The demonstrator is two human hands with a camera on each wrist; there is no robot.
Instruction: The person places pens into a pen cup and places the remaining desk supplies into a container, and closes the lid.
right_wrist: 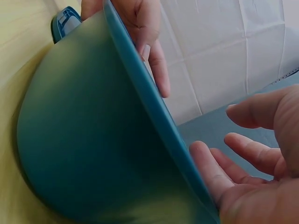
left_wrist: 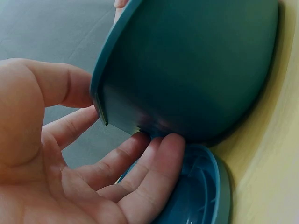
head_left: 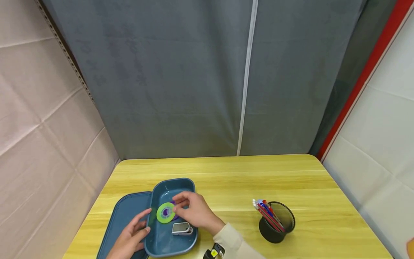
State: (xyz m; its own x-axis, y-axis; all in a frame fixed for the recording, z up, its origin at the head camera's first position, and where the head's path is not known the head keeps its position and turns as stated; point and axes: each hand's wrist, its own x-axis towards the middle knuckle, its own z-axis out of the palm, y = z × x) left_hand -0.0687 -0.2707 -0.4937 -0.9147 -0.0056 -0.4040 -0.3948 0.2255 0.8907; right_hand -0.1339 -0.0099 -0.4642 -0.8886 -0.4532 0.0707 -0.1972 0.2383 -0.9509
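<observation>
My left hand (head_left: 130, 235) holds the left side of a blue box (head_left: 169, 246), with the thumb at the rim and other fingers against the outer wall in the left wrist view. Above the box's inside is my right hand (head_left: 197, 210). Its thumb is beside a green ring with a purple centre (head_left: 161, 214), which overlaps a purple round piece (head_left: 176, 217). In the right wrist view the thumb and fingers are apart, with nothing between them. A small silver-edged item with a dark top (head_left: 181, 227) lies in the box, nearer me.
A blue lid (head_left: 118, 219) lies left of the box, partly behind my left hand. On the right stands a black mesh pen holder (head_left: 273, 235) with several pens (head_left: 268, 214) leaning left. A grey curtain (head_left: 181, 90) hangs behind the wooden table (head_left: 226, 180).
</observation>
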